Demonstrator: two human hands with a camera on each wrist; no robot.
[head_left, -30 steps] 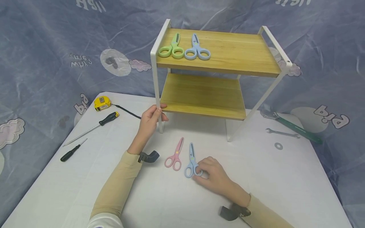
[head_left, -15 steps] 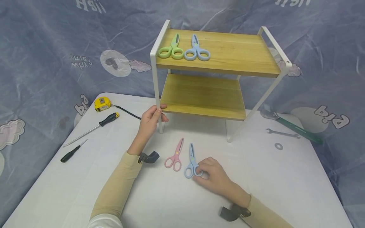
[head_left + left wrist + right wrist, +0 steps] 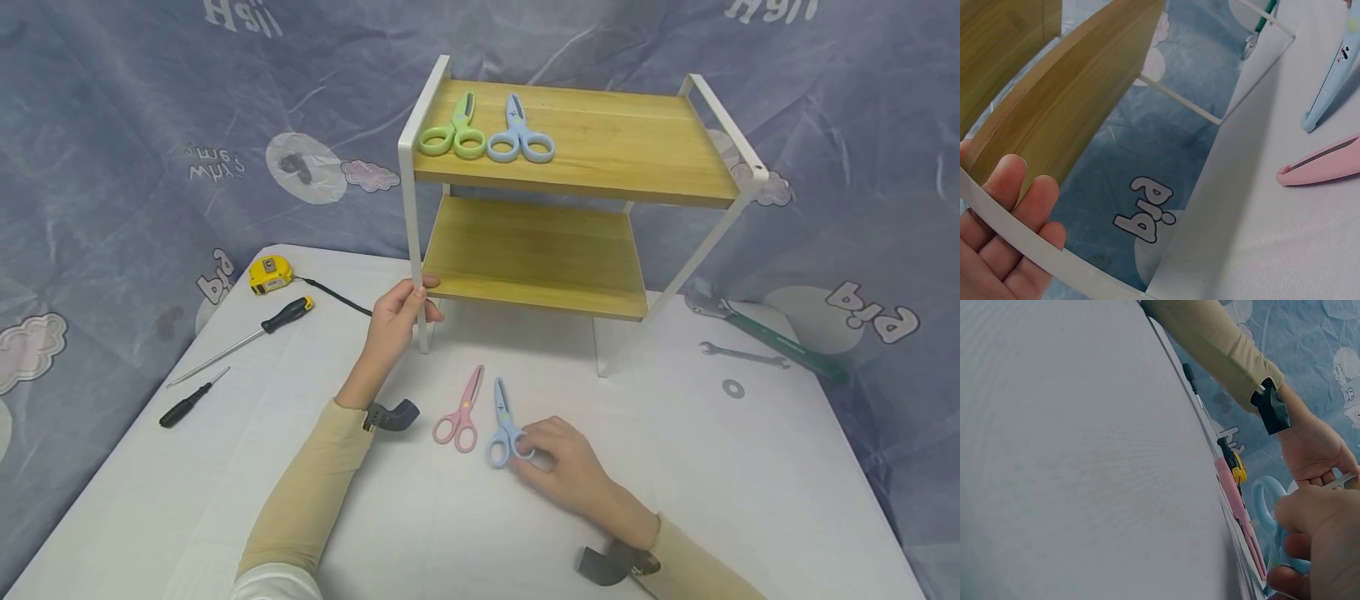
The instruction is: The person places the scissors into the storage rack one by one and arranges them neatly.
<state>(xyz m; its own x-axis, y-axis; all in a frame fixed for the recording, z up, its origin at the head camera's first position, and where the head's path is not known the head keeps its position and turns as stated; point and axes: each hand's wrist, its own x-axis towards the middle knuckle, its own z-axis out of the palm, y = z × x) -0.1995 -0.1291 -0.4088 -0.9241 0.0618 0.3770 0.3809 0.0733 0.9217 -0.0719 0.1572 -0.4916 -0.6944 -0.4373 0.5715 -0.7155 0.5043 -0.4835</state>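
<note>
My left hand [image 3: 393, 321] holds the white front-left leg [image 3: 412, 225] of a two-tier wooden shelf [image 3: 622, 142], with the thumb in front and fingers around it. In the left wrist view, the fingers [image 3: 1038, 203] reach past the white bar beside the lower board. On the table before the shelf lie pink scissors [image 3: 465, 408], with blue scissors [image 3: 503, 412] to their right. My right hand [image 3: 570, 471] pinches the right handle loop of those blue scissors between thumb and fingers. Green scissors [image 3: 453, 132] and another blue pair [image 3: 517, 133] lie on the upper board's left end.
On the table's left are a yellow tape measure [image 3: 270, 273], a long screwdriver [image 3: 285, 315] and a smaller one [image 3: 183, 408]. At the right lie a green-handled tool [image 3: 783, 339], an open-end wrench [image 3: 742, 354] and a washer [image 3: 733, 388]. A patterned cloth hangs behind.
The lower blue scissors have turned slightly, their tip shifting left, with a small movement of my right hand. My left hand keeps its hold on the shelf leg.
</note>
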